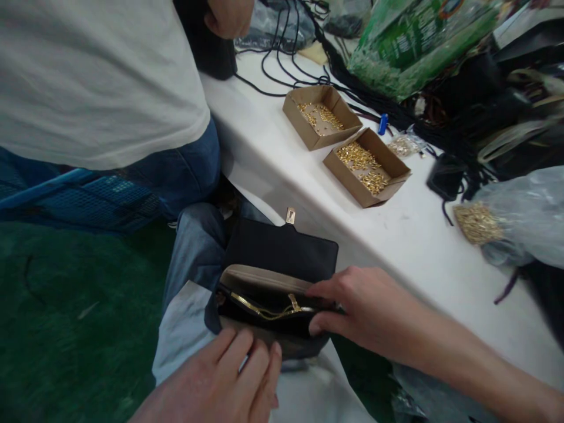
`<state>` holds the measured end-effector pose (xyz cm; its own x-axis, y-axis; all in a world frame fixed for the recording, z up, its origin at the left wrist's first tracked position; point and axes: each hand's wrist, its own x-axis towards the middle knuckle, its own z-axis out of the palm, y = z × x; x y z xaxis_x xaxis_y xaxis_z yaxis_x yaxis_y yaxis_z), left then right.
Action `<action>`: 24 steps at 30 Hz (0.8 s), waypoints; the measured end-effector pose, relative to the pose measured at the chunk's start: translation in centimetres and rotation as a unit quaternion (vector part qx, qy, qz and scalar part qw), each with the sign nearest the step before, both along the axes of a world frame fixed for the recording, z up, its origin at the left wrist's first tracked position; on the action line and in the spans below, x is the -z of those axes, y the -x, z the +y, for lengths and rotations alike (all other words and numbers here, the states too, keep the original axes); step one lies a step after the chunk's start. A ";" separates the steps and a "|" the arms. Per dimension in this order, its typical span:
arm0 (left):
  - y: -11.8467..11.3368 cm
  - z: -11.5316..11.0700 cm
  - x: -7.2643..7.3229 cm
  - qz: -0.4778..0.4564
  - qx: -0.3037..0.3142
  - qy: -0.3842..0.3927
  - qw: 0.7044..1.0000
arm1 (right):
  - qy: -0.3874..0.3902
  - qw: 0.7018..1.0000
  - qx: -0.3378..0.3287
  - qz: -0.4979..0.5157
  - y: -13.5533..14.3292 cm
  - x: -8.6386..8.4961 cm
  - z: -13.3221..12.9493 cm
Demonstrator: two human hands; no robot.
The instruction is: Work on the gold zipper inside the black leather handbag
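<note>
Over on the far left a second person in a white shirt (97, 76) and jeans stands right against the table (273, 158), so that's not the wearer's hands up there. Near the bottom, the left hand (224, 382) rests with fingers together against the near edge of a small black bag (282, 258) that sits on the lap, just off the table's near edge; looks like it's steadying the bag, not really pinching anything. The bag's flap is thrown back, gold clasp (290, 215) pointing up, and a gold chain (268, 309) lies across the open mouth. The right hand (365, 308) comes in from the right with thumb and fingers closed on the bag's right rim, right beside the chain's end. Farther right on the table are two cardboard trays (365, 167) of tiny gold fittings, then a clear plastic bag (520, 217) with more of them. What I'd worry about: the bag is only balanced on a knee, so a hard tug on that rim could slide it to the floor, and the loose chain could snag in the lining or slip inside.
</note>
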<state>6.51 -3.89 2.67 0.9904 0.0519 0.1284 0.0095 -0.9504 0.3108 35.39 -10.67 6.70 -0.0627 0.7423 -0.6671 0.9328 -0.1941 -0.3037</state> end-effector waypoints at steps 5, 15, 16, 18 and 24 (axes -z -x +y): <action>1.7 1.6 -0.8 0.019 -0.097 0.064 0.993 | -0.135 0.981 -0.138 0.035 3.4 2.3 -0.1; -0.4 8.0 1.4 0.064 -0.101 0.008 0.993 | -0.327 0.933 -0.151 -0.002 6.6 2.8 -3.7; -0.5 8.4 1.6 0.071 -0.086 0.009 0.994 | -0.337 0.928 -0.157 -0.010 6.6 2.4 -3.7; -0.5 9.0 1.9 0.079 -0.052 0.025 0.995 | -0.357 0.920 -0.160 -0.032 6.5 1.9 -3.8; 1.3 8.7 2.7 0.090 -0.029 0.040 0.995 | -0.382 0.910 -0.150 -0.057 5.9 1.9 -4.7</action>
<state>5.20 4.77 -0.01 0.9920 0.1129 -0.0567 0.1259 -0.9193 0.3730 29.45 -15.32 4.75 -0.3020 0.9531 0.0224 0.9429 0.3021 -0.1401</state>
